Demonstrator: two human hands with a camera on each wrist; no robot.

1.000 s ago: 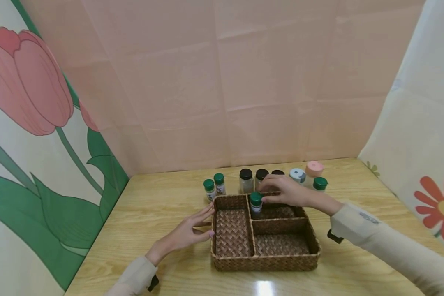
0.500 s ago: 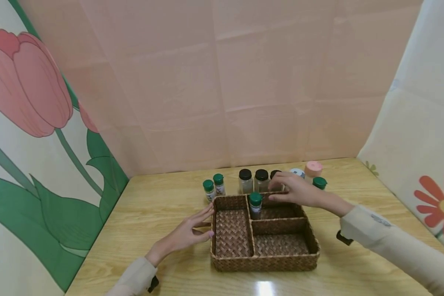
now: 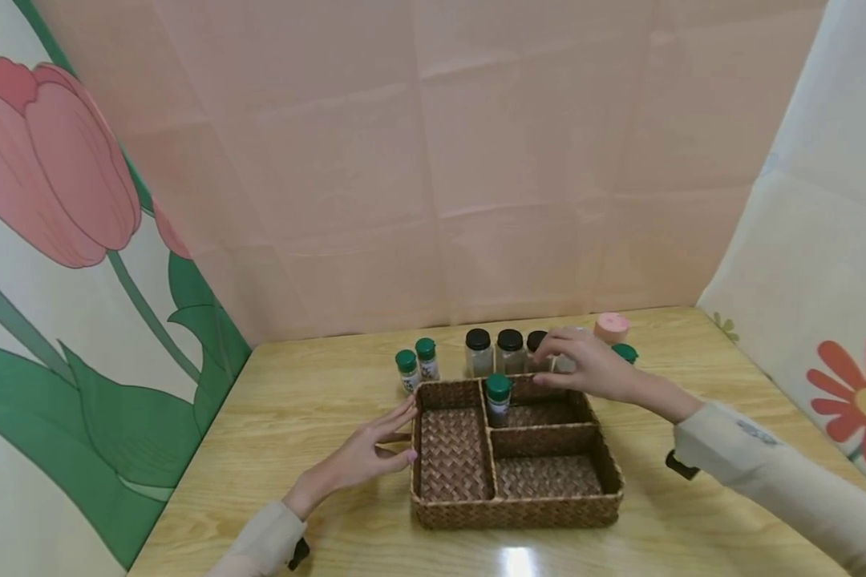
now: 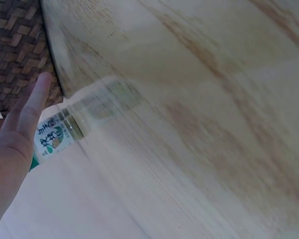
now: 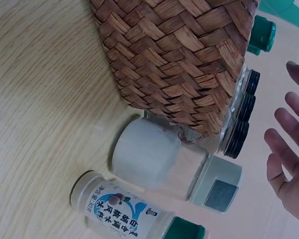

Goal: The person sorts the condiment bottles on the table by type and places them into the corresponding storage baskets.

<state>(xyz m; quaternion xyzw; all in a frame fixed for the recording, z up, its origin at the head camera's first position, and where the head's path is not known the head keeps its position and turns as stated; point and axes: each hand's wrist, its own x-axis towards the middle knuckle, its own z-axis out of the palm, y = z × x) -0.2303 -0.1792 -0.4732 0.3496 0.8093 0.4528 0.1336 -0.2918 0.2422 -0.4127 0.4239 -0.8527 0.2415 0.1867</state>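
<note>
A brown woven basket [image 3: 520,514] with three compartments stands on the table. One green-capped spice jar [image 3: 499,393] is upright in its back right compartment, against the divider. My left hand [image 3: 364,453] rests its straight fingers on the basket's left side. The left wrist view has that hand [image 4: 10,154] by the woven wall [image 4: 20,50], partly covering a labelled spice jar [image 4: 57,137]. Over the basket's back right edge hovers my right hand [image 3: 599,369], holding nothing, its fingers loosely bent. In the right wrist view, this hand [image 5: 294,154] is apart from the jars.
Behind the basket stand black-lidded jars [image 3: 479,353], a pink-lidded jar [image 3: 611,327] and green-capped jars [image 3: 407,370]. A jar of white grains [image 5: 149,154] and a green-capped spice bottle [image 5: 122,209] stand close beside the basket's wall. The pink backdrop [image 3: 433,200] closes the table's far edge.
My right hand has come away from the green-capped spice jar in the back right compartment and moved right, toward the jars behind. The left hand and basket stay put.
</note>
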